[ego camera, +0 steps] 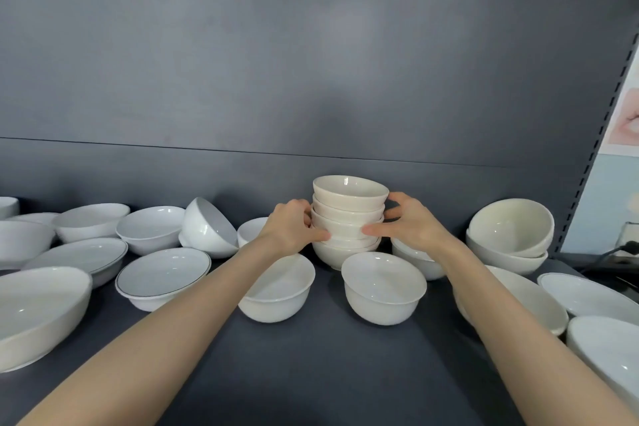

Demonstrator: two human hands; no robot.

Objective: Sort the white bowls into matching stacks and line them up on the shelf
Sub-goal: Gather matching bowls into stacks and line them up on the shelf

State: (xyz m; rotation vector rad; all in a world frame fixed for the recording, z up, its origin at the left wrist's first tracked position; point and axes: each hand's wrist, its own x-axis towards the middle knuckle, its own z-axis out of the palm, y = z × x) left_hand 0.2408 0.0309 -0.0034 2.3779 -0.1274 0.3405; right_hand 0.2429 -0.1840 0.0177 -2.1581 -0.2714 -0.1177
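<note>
A dark grey shelf (328,367) runs along a grey back panel (311,79), and white bowls are scattered all over it. In the middle, close to the panel, stands a stack (349,218) of cream bowls, which seems to rest on the shelf. The person's left hand (290,228) grips the stack's left side with curled fingers. The right hand (411,225) holds its right side, thumb laid across the front.

Two small bowls (383,287) sit just in front of the stack, and the left forearm passes over one of them. Left of the stack a tilted bowl (207,228) leans on its neighbours. Well to the right of the stack is a nested pair (508,235).

The risk I see is in the grip. Both hands clasp the middle bowls, not the bottom one, and the layers look slightly askew. If the stack is lifted this way, the lowest bowl could stay behind or drop. If it is dragged forward, it could knock the small bowls, and a lowered forearm could tip one.
</note>
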